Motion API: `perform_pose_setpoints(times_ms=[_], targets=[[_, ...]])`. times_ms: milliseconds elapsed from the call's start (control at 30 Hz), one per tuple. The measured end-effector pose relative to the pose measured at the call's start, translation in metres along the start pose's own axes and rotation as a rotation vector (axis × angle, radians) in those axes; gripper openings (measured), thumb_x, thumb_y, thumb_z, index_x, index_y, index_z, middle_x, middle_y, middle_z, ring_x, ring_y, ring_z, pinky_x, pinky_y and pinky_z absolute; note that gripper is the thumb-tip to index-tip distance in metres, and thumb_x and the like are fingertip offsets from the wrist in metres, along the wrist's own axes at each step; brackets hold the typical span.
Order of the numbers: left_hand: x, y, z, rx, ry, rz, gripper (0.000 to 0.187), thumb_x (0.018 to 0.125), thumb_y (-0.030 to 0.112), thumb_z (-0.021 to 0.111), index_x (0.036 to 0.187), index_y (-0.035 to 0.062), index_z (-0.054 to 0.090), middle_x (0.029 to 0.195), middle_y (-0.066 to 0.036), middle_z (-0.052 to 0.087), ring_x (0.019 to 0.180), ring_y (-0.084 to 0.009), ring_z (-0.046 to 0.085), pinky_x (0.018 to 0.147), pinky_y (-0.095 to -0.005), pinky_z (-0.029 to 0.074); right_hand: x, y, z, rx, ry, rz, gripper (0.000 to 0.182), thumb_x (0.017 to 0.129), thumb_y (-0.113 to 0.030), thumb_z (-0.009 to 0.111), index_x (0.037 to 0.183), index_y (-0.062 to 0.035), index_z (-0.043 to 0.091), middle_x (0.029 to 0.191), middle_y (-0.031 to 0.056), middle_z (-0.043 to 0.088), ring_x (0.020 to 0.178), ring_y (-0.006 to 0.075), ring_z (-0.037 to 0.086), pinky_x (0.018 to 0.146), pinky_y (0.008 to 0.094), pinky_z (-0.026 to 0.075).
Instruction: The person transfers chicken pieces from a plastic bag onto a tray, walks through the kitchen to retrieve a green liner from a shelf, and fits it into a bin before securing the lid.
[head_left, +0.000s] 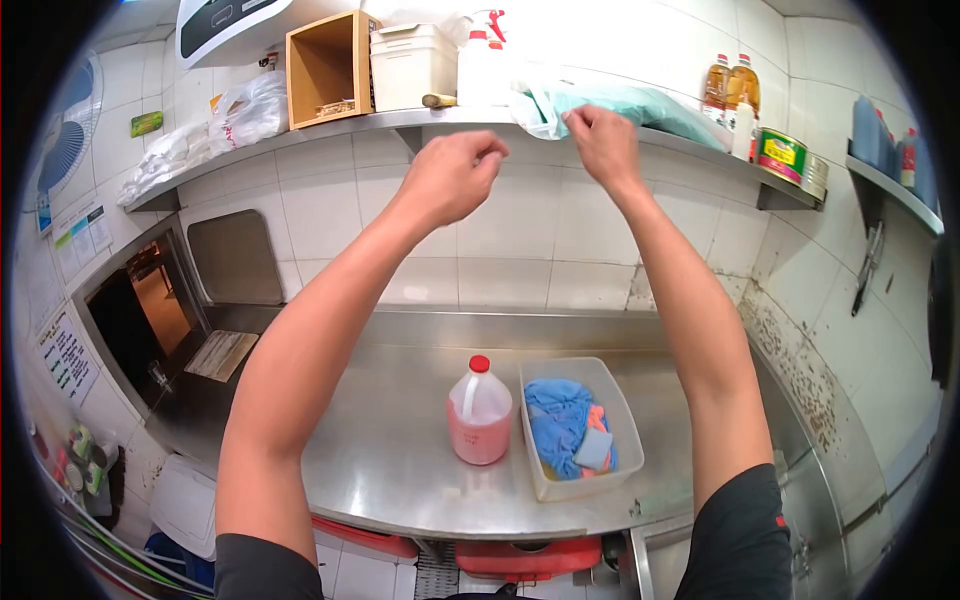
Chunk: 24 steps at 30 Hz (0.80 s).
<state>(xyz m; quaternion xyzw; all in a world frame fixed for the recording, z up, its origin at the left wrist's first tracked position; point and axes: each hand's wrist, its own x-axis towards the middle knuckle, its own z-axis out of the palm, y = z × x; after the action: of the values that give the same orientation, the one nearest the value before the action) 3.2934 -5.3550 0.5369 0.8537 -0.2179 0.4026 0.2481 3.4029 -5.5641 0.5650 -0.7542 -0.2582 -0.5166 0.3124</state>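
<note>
My right hand (pixel 603 148) is raised to the wall shelf, its thumb and fingers pinched at the edge of a pale green plastic bag (pixel 650 108). In front of the shelf edge hovers my left hand (pixel 455 180), fingers curled inward, with nothing visible in it. Just above the left hand, the end of a wooden handle (pixel 438 101) sticks out over the shelf. A white spray bottle (pixel 482 75) with a red trigger stands between the two hands at the back. How far the bag reaches behind my right hand is hidden.
On the steel counter (pixel 390 400) stand a jug of pink liquid (pixel 480 420) and a plastic tub (pixel 535 480) holding blue cloths and a sponge. The shelf (pixel 350 124) also carries a wooden box (pixel 330 65), a white bin (pixel 412 70), oil bottles (pixel 740 85) and cans (pixel 782 155).
</note>
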Motion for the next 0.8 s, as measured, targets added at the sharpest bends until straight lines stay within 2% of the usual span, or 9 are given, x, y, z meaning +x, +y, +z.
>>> perform_pose_setpoints(times_ms=[167, 267, 367, 500, 533, 567, 667, 767, 800], targets=[[0.076, -0.033, 0.032, 0.085, 0.087, 0.078, 0.028, 0.09, 0.019, 0.05, 0.105, 0.0042, 0.068, 0.084, -0.014, 0.068, 0.079, -0.0263, 0.065, 0.076, -0.0378, 0.05, 0.046, 0.035, 0.055, -0.307, 0.153, -0.075, 0.028, 0.09, -0.029, 0.059, 0.093, -0.0037, 0.07, 0.099, 0.0154, 0.066, 0.089, 0.035, 0.063, 0.076, 0.0435, 0.05], [0.11, -0.052, 0.053, 0.07, 0.183, 0.026, 0.027, 0.089, 0.019, 0.049, 0.102, 0.007, 0.07, 0.078, -0.014, 0.067, 0.071, -0.0263, 0.064, 0.074, -0.0379, 0.05, 0.052, 0.051, 0.054, -0.389, -0.045, -0.012, 0.03, 0.092, -0.028, 0.055, 0.101, -0.0015, 0.067, 0.106, 0.0157, 0.063, 0.094, 0.0352, 0.062, 0.079, 0.0437, 0.05], [0.14, -0.066, 0.068, 0.043, 0.182, 0.017, 0.028, 0.089, 0.019, 0.049, 0.103, 0.0077, 0.07, 0.077, -0.014, 0.068, 0.07, -0.027, 0.064, 0.074, -0.0391, 0.051, 0.06, 0.059, 0.043, -0.224, 0.075, 0.052, 0.032, 0.093, -0.028, 0.054, 0.102, -0.0001, 0.065, 0.103, 0.0153, 0.064, 0.094, 0.0347, 0.062, 0.08, 0.0438, 0.05], [0.18, -0.08, 0.093, 0.227, 0.111, 0.036, 0.032, 0.085, 0.014, 0.049, 0.11, 0.0087, 0.07, 0.096, -0.015, 0.07, 0.089, -0.0301, 0.065, 0.081, -0.0379, 0.051, 0.059, 0.042, 0.031, -0.254, 0.01, 0.107, 0.032, 0.092, -0.031, 0.054, 0.101, -0.002, 0.065, 0.102, 0.0155, 0.064, 0.094, 0.0344, 0.062, 0.08, 0.0445, 0.05], [0.184, -0.072, 0.09, 0.294, -0.055, -0.003, 0.038, 0.083, 0.009, 0.047, 0.114, 0.009, 0.069, 0.11, -0.016, 0.068, 0.099, -0.0299, 0.064, 0.085, -0.0356, 0.05, 0.06, 0.037, 0.036, -0.335, 0.001, 0.057, 0.032, 0.092, -0.032, 0.055, 0.1, -0.0021, 0.065, 0.103, 0.0157, 0.064, 0.094, 0.0346, 0.062, 0.08, 0.0446, 0.05], [0.192, -0.075, 0.094, 0.273, -0.053, 0.004, 0.038, 0.083, 0.009, 0.047, 0.114, 0.009, 0.069, 0.11, -0.016, 0.068, 0.099, -0.0299, 0.064, 0.085, -0.0356, 0.05, 0.06, 0.033, 0.04, -0.358, 0.0, 0.056, 0.032, 0.092, -0.032, 0.055, 0.1, -0.0021, 0.065, 0.103, 0.0157, 0.064, 0.094, 0.0346, 0.062, 0.08, 0.0446, 0.05], [0.212, -0.08, 0.107, -0.328, -0.094, 0.076, 0.044, 0.083, 0.004, 0.042, 0.119, 0.0081, 0.067, 0.116, -0.013, 0.068, 0.098, -0.0242, 0.065, 0.083, -0.0332, 0.051, 0.068, 0.038, 0.05, -0.588, -0.147, -0.002, 0.029, 0.092, -0.026, 0.051, 0.099, -0.0014, 0.065, 0.103, 0.0181, 0.065, 0.094, 0.0374, 0.062, 0.08, 0.0457, 0.051], [0.213, -0.085, 0.111, -0.526, 0.023, 0.079, 0.041, 0.084, 0.005, 0.042, 0.116, 0.0064, 0.067, 0.111, -0.013, 0.069, 0.095, -0.0213, 0.065, 0.079, -0.0315, 0.052, 0.071, 0.039, 0.047, -0.503, -0.031, 0.054, 0.028, 0.092, -0.022, 0.049, 0.095, 0.0016, 0.064, 0.093, 0.022, 0.066, 0.089, 0.0399, 0.063, 0.079, 0.0477, 0.05], [0.213, -0.087, 0.108, -0.424, 0.021, 0.028, 0.041, 0.085, 0.007, 0.044, 0.121, 0.0075, 0.064, 0.112, -0.012, 0.069, 0.094, -0.0205, 0.064, 0.077, -0.0305, 0.052, 0.069, 0.037, 0.045, -0.511, -0.029, 0.054, 0.028, 0.092, -0.022, 0.049, 0.095, 0.0016, 0.064, 0.093, 0.022, 0.066, 0.089, 0.0399, 0.063, 0.079, 0.0477, 0.05]])
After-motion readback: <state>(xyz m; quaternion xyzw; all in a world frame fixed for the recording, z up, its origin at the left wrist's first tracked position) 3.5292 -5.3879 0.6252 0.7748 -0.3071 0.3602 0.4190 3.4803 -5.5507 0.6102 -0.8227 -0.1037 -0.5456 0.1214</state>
